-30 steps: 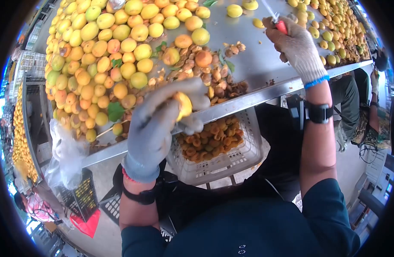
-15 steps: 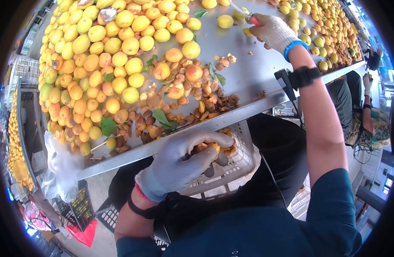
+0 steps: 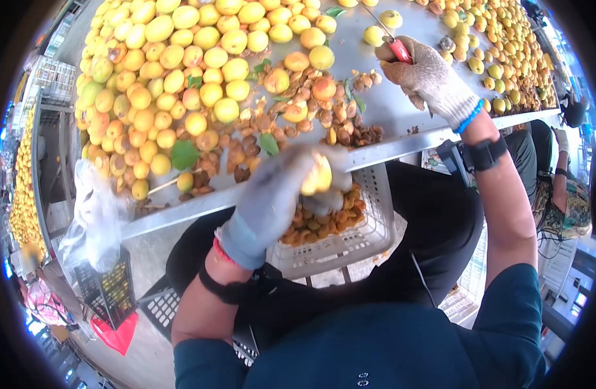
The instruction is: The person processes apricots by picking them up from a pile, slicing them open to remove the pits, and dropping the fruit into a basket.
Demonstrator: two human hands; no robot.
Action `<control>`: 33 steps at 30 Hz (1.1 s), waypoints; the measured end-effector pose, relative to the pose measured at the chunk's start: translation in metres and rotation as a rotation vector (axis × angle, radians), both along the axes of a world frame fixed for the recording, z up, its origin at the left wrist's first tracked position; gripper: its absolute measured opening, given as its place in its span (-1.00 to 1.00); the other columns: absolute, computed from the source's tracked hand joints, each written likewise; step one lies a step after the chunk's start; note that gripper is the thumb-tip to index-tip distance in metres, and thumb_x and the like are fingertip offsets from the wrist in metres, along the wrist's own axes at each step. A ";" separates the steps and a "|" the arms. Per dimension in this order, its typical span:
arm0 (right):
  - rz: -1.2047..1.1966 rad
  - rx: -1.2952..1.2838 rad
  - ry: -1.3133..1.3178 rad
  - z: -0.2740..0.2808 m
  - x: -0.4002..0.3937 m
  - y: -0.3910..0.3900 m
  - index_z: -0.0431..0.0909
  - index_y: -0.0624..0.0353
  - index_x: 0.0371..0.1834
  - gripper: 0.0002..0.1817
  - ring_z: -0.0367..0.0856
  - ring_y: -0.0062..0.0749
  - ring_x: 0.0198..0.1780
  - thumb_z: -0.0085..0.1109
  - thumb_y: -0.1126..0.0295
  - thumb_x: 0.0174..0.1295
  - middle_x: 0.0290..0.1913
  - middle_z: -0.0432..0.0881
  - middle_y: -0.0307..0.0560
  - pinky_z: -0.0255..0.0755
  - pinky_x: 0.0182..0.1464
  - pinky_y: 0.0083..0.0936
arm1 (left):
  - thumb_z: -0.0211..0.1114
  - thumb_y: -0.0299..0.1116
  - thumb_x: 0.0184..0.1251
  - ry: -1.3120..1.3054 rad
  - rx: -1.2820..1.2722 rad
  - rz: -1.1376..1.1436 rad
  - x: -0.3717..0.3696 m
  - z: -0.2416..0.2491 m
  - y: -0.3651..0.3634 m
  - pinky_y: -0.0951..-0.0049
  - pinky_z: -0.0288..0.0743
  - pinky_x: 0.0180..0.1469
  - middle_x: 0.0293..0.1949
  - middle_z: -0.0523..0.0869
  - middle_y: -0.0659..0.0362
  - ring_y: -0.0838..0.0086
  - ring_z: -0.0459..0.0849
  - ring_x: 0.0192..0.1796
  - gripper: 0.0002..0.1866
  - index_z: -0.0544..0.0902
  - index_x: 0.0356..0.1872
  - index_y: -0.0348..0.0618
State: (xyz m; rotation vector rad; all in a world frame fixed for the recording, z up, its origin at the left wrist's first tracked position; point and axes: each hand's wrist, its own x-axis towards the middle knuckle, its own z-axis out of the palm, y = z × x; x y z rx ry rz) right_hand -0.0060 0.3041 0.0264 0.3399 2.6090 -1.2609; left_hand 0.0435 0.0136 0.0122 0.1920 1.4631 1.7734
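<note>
Left hand point(image 3: 275, 188) is cupping yellow fruit point(image 3: 319, 174) near the basket point(image 3: 337, 260), fingers curled; right hand point(image 3: 431, 74), farther off, is clenching a red handle point(image 3: 400, 50).

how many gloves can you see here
3: a grey glove on the left hand, a whitish glove on the right hand, and a co-worker's glove at far right; others may be hidden.

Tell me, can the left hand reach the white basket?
Probably yes: the left hand seems close to the open-topped white basket, with nothing visible between, though the hand holds yellow fruit.
</note>
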 end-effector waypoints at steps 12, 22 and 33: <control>0.067 -0.383 -0.021 0.044 0.050 -0.093 0.66 0.15 -0.03 -0.72 0.44 -0.70 -0.64 0.24 0.22 0.34 -0.45 0.59 -0.32 0.30 -0.64 -0.73 | 0.01 -0.04 0.57 -0.159 0.189 0.123 0.006 -0.011 -0.019 0.50 0.61 -0.27 -0.08 0.76 0.03 0.35 0.76 -0.22 -0.53 0.60 0.17 -0.22; 0.401 0.585 0.327 -0.034 -0.016 -0.067 0.68 0.00 -0.09 -0.71 0.72 0.05 -0.23 0.24 0.10 0.26 -0.30 0.73 0.10 0.59 -0.22 -0.14 | 0.08 -0.32 0.56 0.112 -0.080 -0.263 0.016 -0.010 -0.017 0.59 0.60 -0.18 -0.19 0.75 0.19 0.63 0.70 -0.15 -0.71 0.65 0.08 -0.25; 0.521 0.559 0.236 -0.035 -0.022 -0.076 0.62 0.15 -0.01 -0.66 0.77 -0.21 -0.35 0.22 0.21 0.23 -0.37 0.75 0.01 0.62 -0.25 -0.33 | -0.03 -0.08 0.60 -0.158 -0.079 -0.257 0.016 -0.011 -0.020 0.58 0.57 -0.38 -0.19 0.77 0.08 0.54 0.72 -0.32 -0.52 0.63 0.13 -0.28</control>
